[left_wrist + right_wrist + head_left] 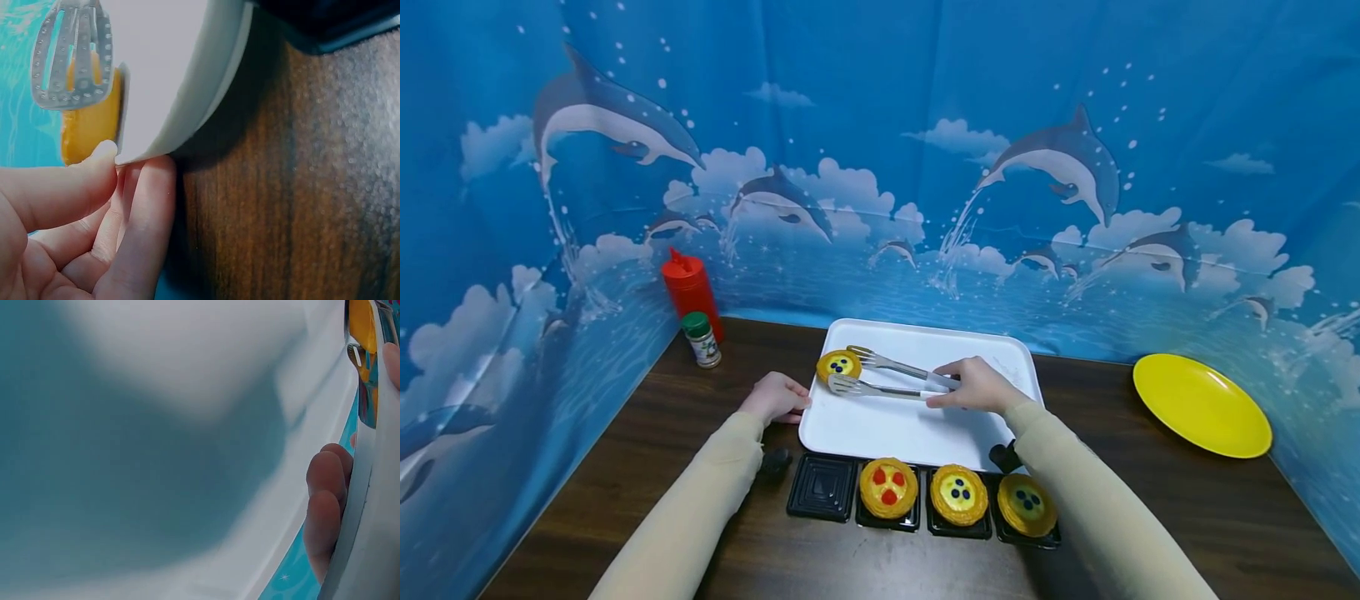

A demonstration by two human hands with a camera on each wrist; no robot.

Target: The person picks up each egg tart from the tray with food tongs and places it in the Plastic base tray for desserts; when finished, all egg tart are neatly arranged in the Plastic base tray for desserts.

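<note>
My left hand (pixel 775 398) pinches the left rim of a white tray (pixel 917 437) between thumb and fingers; the left wrist view shows the thumb (pixel 94 172) on top and fingers beneath. At the tray's left end sits an egg tart (pixel 837 364) with dark blue berries. In my right hand (pixel 976 386) is a pair of metal tongs (pixel 895 365), gripped by the handles above the tray. Their slotted heads are spread near the tart, one at its upper right, one at its lower side. Whether they touch it I cannot tell. The right wrist view shows fingertips (pixel 325 506) against a handle.
Along the tray's front stand a black square base (pixel 822 487), a strawberry tart (pixel 889 488), a blueberry tart (pixel 958 495) and a shaded tart (pixel 1026 506) on black bases. A red squeeze bottle (pixel 688 287) and green-capped shaker (pixel 702 340) stand left; a yellow plate (pixel 1202 406) lies right.
</note>
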